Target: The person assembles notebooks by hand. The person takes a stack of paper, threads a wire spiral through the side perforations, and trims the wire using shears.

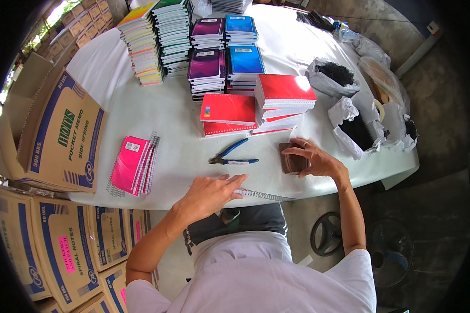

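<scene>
Low at the front edge of the table, my left hand (pixel 212 194) has its fingers close together, pinching one end of a spiral wire coil (pixel 266 195). The coil stretches rightward along the edge; my thumb is mostly hidden. My right hand (pixel 317 159) curves over a small brown block-like box (pixel 292 163), its thumb and fingers around the sides. Whether anything is inside the box I cannot tell. Blue-handled pliers (pixel 230 154) lie with handles spread beyond my left hand. Past them sit red notebooks (pixel 228 108) and a taller red stack (pixel 285 93).
Pink spiral notebooks (pixel 129 166) lie at the left beside an open cardboard carton (pixel 62 133). Behind are yellow (pixel 141 49), green (pixel 172 39), purple (pixel 207 63) and blue notebooks (pixel 246 60). Torn wrappings with black coils (pixel 356 130) lie right. More cartons (pixel 62 245) stand below left.
</scene>
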A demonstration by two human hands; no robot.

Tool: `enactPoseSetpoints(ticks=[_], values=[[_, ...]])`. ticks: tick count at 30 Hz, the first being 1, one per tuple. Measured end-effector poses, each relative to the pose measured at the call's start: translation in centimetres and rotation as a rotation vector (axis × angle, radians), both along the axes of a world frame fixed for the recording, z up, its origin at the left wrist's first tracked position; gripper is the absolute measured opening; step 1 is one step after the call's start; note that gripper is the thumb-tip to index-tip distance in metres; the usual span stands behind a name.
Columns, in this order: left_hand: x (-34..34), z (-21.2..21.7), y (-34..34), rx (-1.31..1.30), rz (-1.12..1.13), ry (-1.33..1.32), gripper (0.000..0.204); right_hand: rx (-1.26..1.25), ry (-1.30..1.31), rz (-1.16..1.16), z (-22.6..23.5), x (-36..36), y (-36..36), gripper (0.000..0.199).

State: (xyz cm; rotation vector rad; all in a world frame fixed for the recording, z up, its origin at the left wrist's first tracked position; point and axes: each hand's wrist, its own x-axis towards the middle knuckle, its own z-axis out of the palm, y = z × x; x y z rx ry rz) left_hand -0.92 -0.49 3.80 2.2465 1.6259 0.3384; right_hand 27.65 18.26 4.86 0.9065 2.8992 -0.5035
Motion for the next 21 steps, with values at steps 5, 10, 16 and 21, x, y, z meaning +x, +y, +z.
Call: enactPoseSetpoints(ticks=[5, 10, 16, 21], values=[[-0.9, -1.2, -0.4, 0.314, 0.135, 0.088, 0.075, -0.830, 0.468, 0.253, 2.2, -3.1, -0.3, 0.046], [-1.5, -1.3, -0.5, 0.203, 0.149, 0.132, 0.084, -0.932, 0.398, 0.357, -0.9, -7.4, -1.3, 0.043], [-1.5, 0.3, 0.7, 0.000, 0.159, 0.123, 0.088, -0.830, 0.344, 0.299, -1.5, -8.8, -0.8, 0.043], [-1.8, 0.3, 1.1, -0.003, 0.159, 0.004, 0.099, -0.849, 0.412, 0.304, -1.0, -9.7, -1.5, 0.048]])
